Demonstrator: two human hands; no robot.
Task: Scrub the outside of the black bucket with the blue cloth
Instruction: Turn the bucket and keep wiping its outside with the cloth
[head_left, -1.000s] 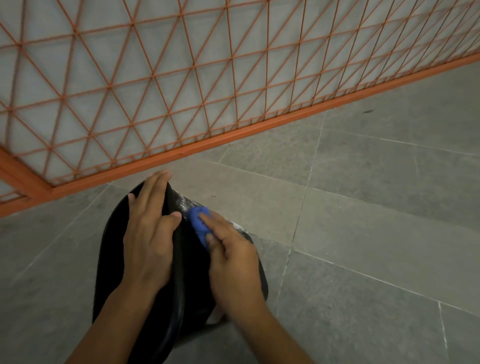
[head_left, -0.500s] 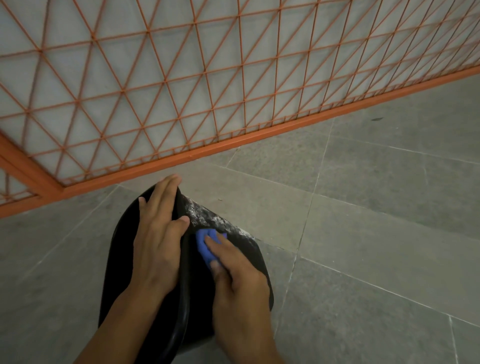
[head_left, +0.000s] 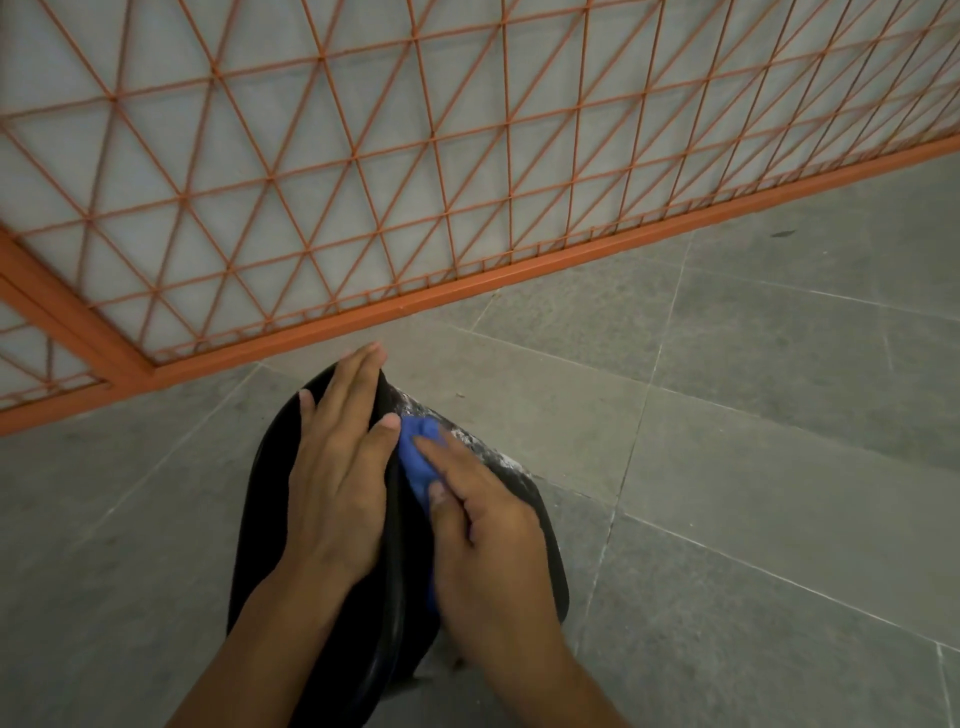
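Down on the grey tiled floor (head_left: 753, 467), the black bucket (head_left: 270, 493) lies tipped on its side, close to the bottom rail of an orange metal grille (head_left: 363, 208) that runs across the upper part of the view. Its mouth faces left and toward the camera, and its rim shows as a dark curved band running between the two hands; the inside is in shadow, and whether anything lies in it cannot be told. The left hand (head_left: 337, 488) rests flat over the top of the rim, its fingers (head_left: 358, 379) stretched out and spread rather than curled, the tips reaching just past the far edge, the thumb lying against the cloth. The right hand (head_left: 493, 551) presses the blue cloth (head_left: 418, 452) against the outer wall of the bucket, just right of the rim; its fingers (head_left: 441, 452) are bent down over the bunched cloth, pinning it there, with a fold of blue also showing below the thumb. Beyond the cloth, along the upper right edge of the outer wall, a patch of whitish speckled residue (head_left: 478, 441) clings to the black surface. Both forearms enter from the bottom edge of the view.
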